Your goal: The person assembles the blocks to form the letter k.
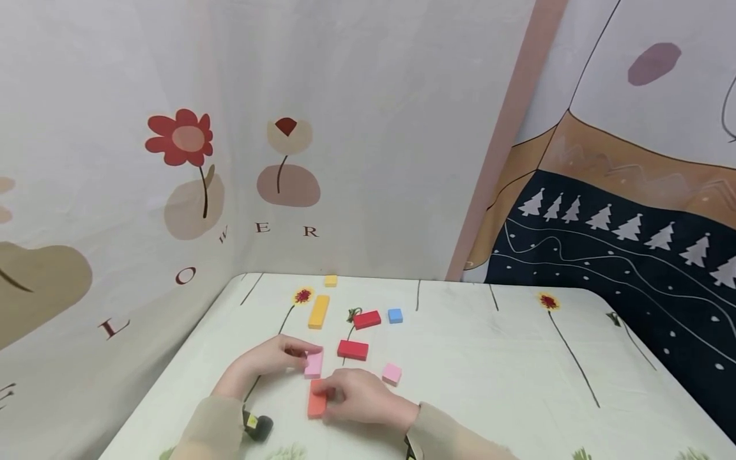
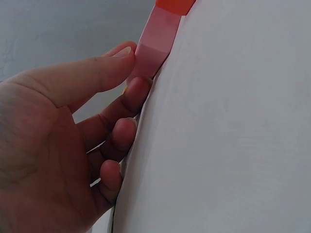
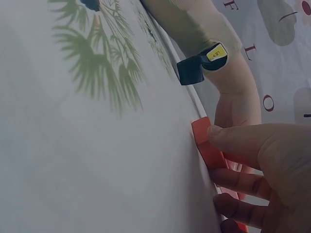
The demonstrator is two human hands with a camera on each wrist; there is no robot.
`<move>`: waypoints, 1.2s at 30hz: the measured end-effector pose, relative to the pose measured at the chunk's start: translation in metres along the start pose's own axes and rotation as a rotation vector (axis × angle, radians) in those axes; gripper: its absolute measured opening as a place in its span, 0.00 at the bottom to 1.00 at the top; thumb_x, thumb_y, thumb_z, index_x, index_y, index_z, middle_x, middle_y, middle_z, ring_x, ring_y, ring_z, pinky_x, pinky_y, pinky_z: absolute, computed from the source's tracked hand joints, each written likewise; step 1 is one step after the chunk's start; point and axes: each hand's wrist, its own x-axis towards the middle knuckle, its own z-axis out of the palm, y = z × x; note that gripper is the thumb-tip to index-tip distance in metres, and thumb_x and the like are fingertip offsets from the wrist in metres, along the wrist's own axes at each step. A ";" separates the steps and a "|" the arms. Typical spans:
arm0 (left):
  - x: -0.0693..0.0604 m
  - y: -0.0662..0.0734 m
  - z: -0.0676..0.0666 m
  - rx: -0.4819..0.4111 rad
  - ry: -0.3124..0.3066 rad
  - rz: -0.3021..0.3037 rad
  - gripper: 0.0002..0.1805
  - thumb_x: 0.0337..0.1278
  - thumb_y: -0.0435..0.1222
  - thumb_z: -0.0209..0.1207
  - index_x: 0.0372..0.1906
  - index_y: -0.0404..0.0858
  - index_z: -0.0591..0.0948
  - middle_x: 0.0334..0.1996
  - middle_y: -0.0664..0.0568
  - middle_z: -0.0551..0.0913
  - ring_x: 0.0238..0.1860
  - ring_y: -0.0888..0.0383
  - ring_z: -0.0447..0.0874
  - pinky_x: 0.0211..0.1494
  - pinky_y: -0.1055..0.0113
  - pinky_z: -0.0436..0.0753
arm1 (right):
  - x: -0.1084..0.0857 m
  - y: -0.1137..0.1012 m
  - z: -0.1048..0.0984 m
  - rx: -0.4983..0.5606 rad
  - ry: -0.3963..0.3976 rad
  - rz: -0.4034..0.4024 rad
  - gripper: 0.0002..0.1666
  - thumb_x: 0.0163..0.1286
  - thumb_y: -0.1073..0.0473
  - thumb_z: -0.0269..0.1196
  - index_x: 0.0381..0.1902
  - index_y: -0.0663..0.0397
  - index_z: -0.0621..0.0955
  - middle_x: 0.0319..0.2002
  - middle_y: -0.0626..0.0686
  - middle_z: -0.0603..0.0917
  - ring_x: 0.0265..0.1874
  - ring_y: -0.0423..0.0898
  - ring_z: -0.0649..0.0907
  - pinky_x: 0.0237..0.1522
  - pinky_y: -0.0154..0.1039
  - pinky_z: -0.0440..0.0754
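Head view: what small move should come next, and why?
Probably nudge the orange block slightly left with the right hand gripping it: it lies end to end with the pink block the left hand holds, but appears offset rightward.

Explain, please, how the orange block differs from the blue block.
Color: the orange block is orange-red, the blue block plain blue. Shape: the orange block is long, the blue block short and nearly square from above. Touch: the right hand holds the orange block; no hand touches the blue block. Both rest on the table.
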 end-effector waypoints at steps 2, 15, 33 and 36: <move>-0.001 0.000 0.000 0.004 0.002 0.000 0.16 0.57 0.36 0.65 0.51 0.54 0.86 0.49 0.56 0.83 0.51 0.56 0.75 0.58 0.44 0.69 | 0.002 0.000 0.001 -0.001 -0.002 -0.004 0.24 0.58 0.51 0.72 0.54 0.39 0.84 0.37 0.30 0.79 0.32 0.28 0.73 0.37 0.27 0.73; -0.003 0.002 0.000 0.007 -0.003 0.018 0.16 0.58 0.36 0.64 0.51 0.53 0.86 0.50 0.55 0.83 0.54 0.54 0.75 0.58 0.44 0.68 | 0.012 -0.003 0.004 0.040 -0.005 0.034 0.25 0.59 0.54 0.71 0.56 0.39 0.82 0.35 0.31 0.79 0.31 0.29 0.74 0.38 0.27 0.74; 0.000 -0.002 0.000 0.006 -0.022 0.043 0.18 0.56 0.42 0.66 0.53 0.56 0.85 0.53 0.57 0.82 0.54 0.55 0.73 0.56 0.47 0.69 | 0.020 0.001 0.013 0.051 0.046 0.057 0.25 0.59 0.51 0.72 0.55 0.33 0.82 0.27 0.33 0.75 0.28 0.30 0.72 0.30 0.28 0.70; 0.000 -0.001 0.000 0.021 -0.019 0.043 0.18 0.57 0.41 0.66 0.53 0.56 0.84 0.53 0.57 0.82 0.53 0.55 0.73 0.55 0.49 0.69 | 0.021 -0.001 0.013 0.063 0.051 0.075 0.25 0.59 0.50 0.72 0.55 0.33 0.82 0.27 0.33 0.75 0.28 0.31 0.72 0.30 0.29 0.70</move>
